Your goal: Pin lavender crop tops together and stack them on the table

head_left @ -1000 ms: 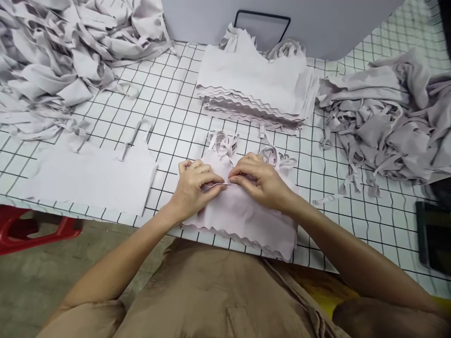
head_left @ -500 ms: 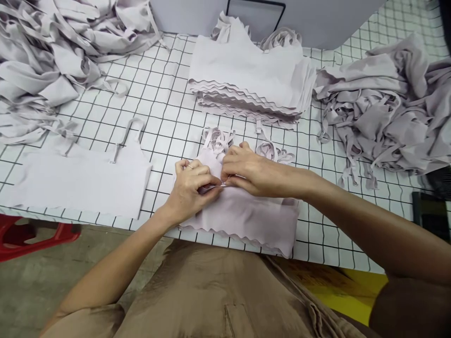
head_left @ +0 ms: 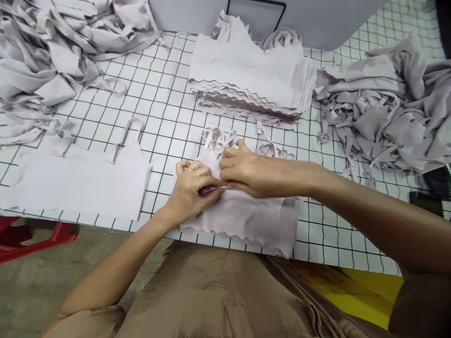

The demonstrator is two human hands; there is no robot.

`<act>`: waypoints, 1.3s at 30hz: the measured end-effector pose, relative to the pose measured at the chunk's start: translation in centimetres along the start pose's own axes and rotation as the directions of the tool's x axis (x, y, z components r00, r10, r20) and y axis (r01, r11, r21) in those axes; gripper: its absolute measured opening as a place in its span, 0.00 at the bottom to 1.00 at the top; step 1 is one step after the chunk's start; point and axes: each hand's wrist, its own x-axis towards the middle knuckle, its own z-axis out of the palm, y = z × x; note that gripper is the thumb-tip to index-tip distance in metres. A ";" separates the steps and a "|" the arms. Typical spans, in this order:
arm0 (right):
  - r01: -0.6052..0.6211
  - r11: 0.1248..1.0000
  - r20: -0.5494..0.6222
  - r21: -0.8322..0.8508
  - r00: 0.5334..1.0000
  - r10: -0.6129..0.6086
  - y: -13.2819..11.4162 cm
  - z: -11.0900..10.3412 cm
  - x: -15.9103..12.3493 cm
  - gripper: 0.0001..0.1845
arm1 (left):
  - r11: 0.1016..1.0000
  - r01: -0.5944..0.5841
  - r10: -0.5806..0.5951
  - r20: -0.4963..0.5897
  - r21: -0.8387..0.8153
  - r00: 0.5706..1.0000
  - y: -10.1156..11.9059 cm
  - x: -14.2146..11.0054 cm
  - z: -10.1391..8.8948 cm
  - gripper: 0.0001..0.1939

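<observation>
A pale lilac camisole top (head_left: pixel 253 218) with a scalloped hem lies at the table's near edge, its straps bunched at the top. My left hand (head_left: pixel 192 188), a ring on one finger, pinches a thin strip at the garment's upper edge. My right hand (head_left: pixel 246 171) meets it from the right, fingers pressed together on the same strip. What exactly lies between the fingertips is too small to make out.
A flat camisole (head_left: pixel 81 180) lies to the left on the grid-patterned table (head_left: pixel 169 108). A neat stack of tops (head_left: pixel 250 80) sits behind, loose heaps at far left (head_left: pixel 45 56) and right (head_left: pixel 387 108). A red stool (head_left: pixel 31 237) stands below left; a dark object (head_left: pixel 428 202) at right.
My right arm has swung lower and flatter across the table, its hand shifting slightly left and up on the garment. My left hand has stayed pinched in place.
</observation>
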 end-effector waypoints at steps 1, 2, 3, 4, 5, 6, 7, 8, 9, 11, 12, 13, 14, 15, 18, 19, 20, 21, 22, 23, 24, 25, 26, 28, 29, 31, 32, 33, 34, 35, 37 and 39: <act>0.001 1.000 -0.007 -0.001 1.000 -0.001 0.0 0.0 0.0 0.16 | 1.000 0.005 -0.005 0.003 -0.002 1.000 0.0 0.0 0.0 0.05; 0.000 1.000 -0.015 -0.003 1.000 0.000 0.0 0.0 0.0 0.16 | 1.000 0.012 -0.012 0.006 -0.003 1.000 0.0 0.0 0.0 0.05; -0.004 1.000 -0.020 -0.008 1.000 0.004 0.0 -0.1 0.0 0.17 | 1.000 0.020 -0.020 0.010 -0.003 1.000 0.1 0.0 0.0 0.05; -0.010 1.000 -0.017 -0.018 1.000 0.009 0.0 -0.2 0.0 0.17 | 1.000 0.028 -0.028 0.016 -0.004 0.999 0.1 0.0 -0.1 0.05; -0.019 0.999 -0.005 -0.032 1.000 0.019 0.0 -0.2 0.1 0.17 | 0.999 0.033 -0.033 0.020 -0.004 0.999 0.1 0.0 -0.1 0.05; -0.027 0.998 0.012 -0.049 1.000 0.028 -0.1 -0.3 0.1 0.17 | 0.999 0.035 -0.035 0.021 -0.006 0.999 0.1 0.0 0.0 0.05; -0.032 0.997 0.030 -0.067 0.999 0.034 -0.1 -0.4 0.1 0.17 | 0.999 0.031 -0.031 0.018 -0.008 0.999 0.0 0.0 0.0 0.05; -0.031 0.996 0.043 -0.082 0.998 0.035 -0.1 -0.4 0.2 0.17 | 1.000 0.026 -0.026 0.015 -0.010 1.000 0.0 0.0 0.0 0.05; -0.024 0.996 0.049 -0.089 0.998 0.029 -0.2 -0.4 0.3 0.17 | 1.000 0.019 -0.019 0.011 -0.011 1.000 -0.1 0.0 0.0 0.05; -0.002 0.996 0.043 -0.086 0.999 0.006 -0.2 -0.2 0.4 0.17 | 1.000 0.014 -0.014 0.012 -0.005 1.000 -0.1 0.0 0.0 0.05; 0.008 0.997 0.030 -0.078 1.000 -0.006 -0.1 -0.1 0.4 0.17 | 1.000 0.015 -0.015 0.019 -0.001 1.000 -0.2 0.0 0.0 0.05; 0.015 0.998 0.012 -0.068 1.000 -0.014 0.0 0.0 0.4 0.17 | 1.000 0.018 -0.018 0.027 0.001 0.999 -0.2 0.0 0.0 0.06; 0.018 0.998 -0.009 -0.059 1.000 -0.018 0.1 0.0 0.4 0.17 | 1.000 0.019 -0.019 0.030 0.002 0.999 -0.2 0.0 0.0 0.06; 0.017 0.999 -0.031 -0.052 0.999 -0.019 0.3 0.1 0.4 0.17 | 1.000 0.019 -0.019 0.029 -0.001 0.999 -0.2 0.0 0.0 0.06; 0.008 0.999 -0.071 -0.037 0.997 -0.010 0.7 0.1 0.3 0.17 | 1.000 0.008 -0.008 0.013 -0.011 1.000 -0.1 0.0 0.0 0.06; 0.004 0.999 -0.066 -0.034 0.998 -0.006 0.8 0.0 0.3 0.17 | 1.000 0.001 -0.001 0.004 -0.014 1.000 -0.1 0.0 0.1 0.06; 0.000 0.999 -0.052 -0.032 0.999 -0.002 0.7 0.0 0.3 0.17 | 1.000 -0.005 0.004 -0.001 -0.015 1.000 -0.1 0.0 0.1 0.06; -0.002 0.999 -0.035 -0.033 0.999 0.001 0.7 -0.1 0.3 0.17 | 1.000 -0.007 0.007 -0.005 -0.015 1.000 -0.1 0.0 0.1 0.06; -0.002 0.999 -0.018 -0.036 1.000 0.002 0.5 -0.1 0.3 0.17 | 1.000 -0.007 0.007 -0.007 -0.013 1.000 -0.1 0.0 0.2 0.06; -0.002 0.999 -0.004 -0.042 1.000 0.002 0.4 -0.1 0.3 0.17 | 1.000 -0.005 0.005 -0.007 -0.009 1.000 -0.2 -0.1 0.2 0.06; 0.000 0.999 0.005 -0.048 1.000 0.001 0.2 -0.1 0.3 0.17 | 1.000 -0.001 0.001 -0.003 -0.006 1.000 -0.2 -0.1 0.2 0.06; 0.002 0.999 0.010 -0.055 1.000 -0.002 0.0 -0.1 0.3 0.17 | 1.000 0.003 -0.003 0.003 -0.002 1.000 -0.2 -0.1 0.2 0.06; 0.005 0.998 0.011 -0.061 1.000 -0.004 -0.1 -0.1 0.3 0.17 | 1.000 0.004 -0.004 0.006 0.001 1.000 -0.3 -0.1 0.3 0.06; 0.007 0.997 0.017 -0.075 1.000 -0.005 -0.3 -0.1 0.3 0.16 | 1.000 0.004 -0.004 0.012 0.005 1.000 -0.3 -0.1 0.3 0.07; 0.006 0.997 0.020 -0.081 1.000 -0.005 -0.4 -0.1 0.3 0.16 | 1.000 0.003 -0.003 0.014 0.007 1.000 -0.4 -0.1 0.3 0.07; 0.004 0.996 0.026 -0.088 1.000 -0.002 -0.5 -0.1 0.4 0.15 | 1.000 -0.001 0.001 0.016 0.011 1.000 -0.4 -0.1 0.3 0.07; 0.003 0.996 0.030 -0.091 1.000 0.000 -0.5 -0.1 0.5 0.15 | 1.000 -0.004 0.003 0.017 0.011 1.000 -0.5 -0.1 0.4 0.07; 0.003 0.996 0.035 -0.094 0.999 0.001 -0.5 -0.2 0.6 0.15 | 1.000 -0.005 0.004 0.017 0.010 1.000 -0.5 -0.1 0.4 0.06; 0.002 0.995 0.037 -0.098 0.999 0.002 -0.5 -0.2 0.7 0.15 | 1.000 -0.005 0.005 0.016 0.007 1.000 -0.5 -0.1 0.4 0.06; 0.001 0.995 0.035 -0.100 0.999 0.003 -0.4 -0.2 0.7 0.16 | 1.000 -0.005 0.005 0.013 0.001 1.000 -0.5 -0.1 0.3 0.06; 0.004 0.996 0.000 -0.088 1.000 -0.004 -0.3 0.0 0.8 0.16 | 1.000 -0.007 0.007 0.005 -0.020 1.000 -0.5 -0.1 0.2 0.07; 0.013 0.999 -0.078 -0.047 0.997 -0.016 -0.2 0.6 0.7 0.16 | 0.999 -0.008 0.008 0.001 -0.048 1.000 -0.5 -0.1 0.1 0.08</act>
